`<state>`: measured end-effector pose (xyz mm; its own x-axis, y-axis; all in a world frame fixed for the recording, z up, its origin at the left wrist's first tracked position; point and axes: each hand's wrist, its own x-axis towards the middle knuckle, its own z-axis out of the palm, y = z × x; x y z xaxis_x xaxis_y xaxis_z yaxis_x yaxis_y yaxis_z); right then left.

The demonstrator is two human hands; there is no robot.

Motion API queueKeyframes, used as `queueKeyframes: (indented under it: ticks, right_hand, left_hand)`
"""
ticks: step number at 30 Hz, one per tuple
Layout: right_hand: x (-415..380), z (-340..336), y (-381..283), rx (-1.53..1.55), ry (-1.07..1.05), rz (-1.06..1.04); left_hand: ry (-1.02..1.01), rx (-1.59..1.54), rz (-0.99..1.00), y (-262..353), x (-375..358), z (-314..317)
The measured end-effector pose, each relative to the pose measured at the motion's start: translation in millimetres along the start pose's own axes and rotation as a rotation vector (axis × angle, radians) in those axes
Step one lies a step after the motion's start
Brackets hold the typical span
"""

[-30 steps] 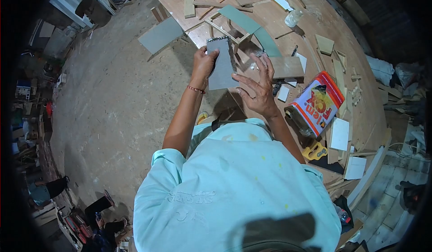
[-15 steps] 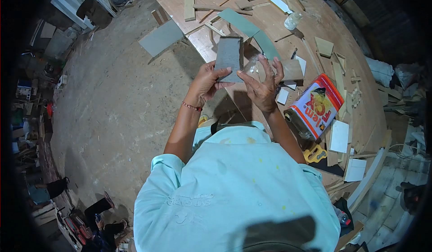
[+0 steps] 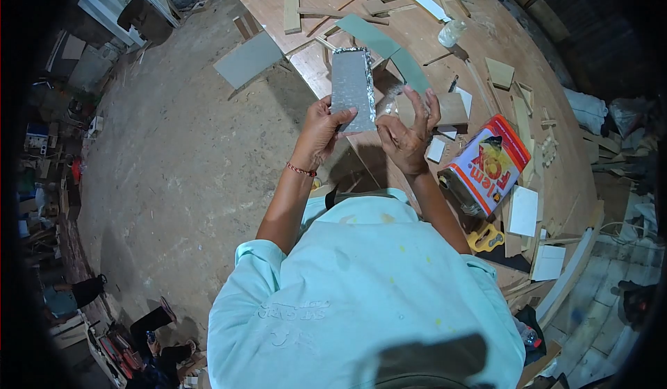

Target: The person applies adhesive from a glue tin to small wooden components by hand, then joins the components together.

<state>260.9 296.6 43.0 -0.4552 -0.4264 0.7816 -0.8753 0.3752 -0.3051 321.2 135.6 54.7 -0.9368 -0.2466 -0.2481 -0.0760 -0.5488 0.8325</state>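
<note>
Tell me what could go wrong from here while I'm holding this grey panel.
The grey panel could slip, since the left hand grips only its lower part. Its shiny edge, if wet, might smear onto the right hand beside it. The right forearm looks close to the tin and might knock it.
</note>
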Motion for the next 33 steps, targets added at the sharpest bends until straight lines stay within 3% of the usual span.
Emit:
queueKeyframes:
  ticks: [5, 10, 19, 33]
  right_hand:
    - [-0.5, 6.6, -1.9, 0.045, 0.001, 0.112]
    - [-3.8, 11.6, -2.4, -0.145, -0.079, 0.066]
    - [-8.3, 11.1, 8.5, -0.345, -0.186, -0.09]
    - [-14.2, 10.3, 7.1, -0.283, -0.182, -0.03]
  left_hand:
    - [0.044, 0.018, 0.073, 0.6, 1.7, -1.2]
    - [0.103, 0.143, 0.104, 0.7, 1.2, 0.7]
    - [0.081, 0.027, 0.036, 11.1, 8.1, -15.8]
    - [0.079, 0.007, 0.006, 4.4, 11.9, -9.6]
